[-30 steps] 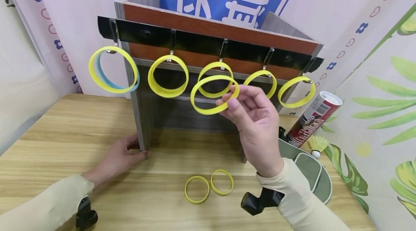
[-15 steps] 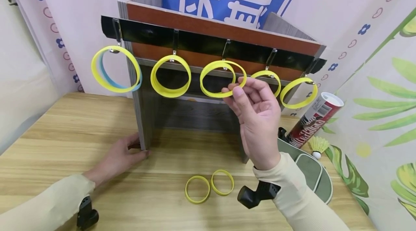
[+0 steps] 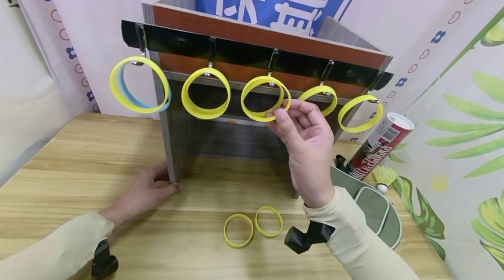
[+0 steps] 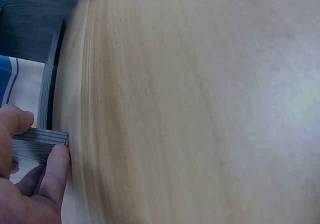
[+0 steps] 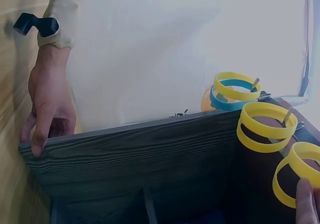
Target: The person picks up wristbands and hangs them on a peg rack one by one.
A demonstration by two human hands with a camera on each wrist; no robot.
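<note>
My right hand [image 3: 309,153] pinches a yellow wristband [image 3: 289,97] between thumb and fingers at its lower right. That band overlaps another yellow one hanging on the middle hook [image 3: 270,68]; whether it is over the hook tip I cannot tell. In the right wrist view, fingertips [image 5: 306,204] touch the nearest band [image 5: 305,156]. Low on the left, my left hand [image 3: 141,190] grips the bottom front corner of a grey wooden shelf's side panel [image 3: 167,140]. The left wrist view shows the thumb and fingers on either side of that panel [image 4: 37,143].
Yellow bands [image 3: 206,113] hang from the other hooks on a black strip [image 3: 242,49]; a blue one [image 3: 167,100] hangs leftmost behind yellow. Two yellow bands [image 3: 239,245] [image 3: 269,235] lie on the table [image 3: 98,153]. Right stand a red tube [image 3: 378,148], shuttlecock [image 3: 383,177] and green bag [image 3: 372,210].
My right hand has raised the held band from in front of the middle hook to line up with the hanging one, first rising, then dipping slightly left. The left hand stays on the panel.
</note>
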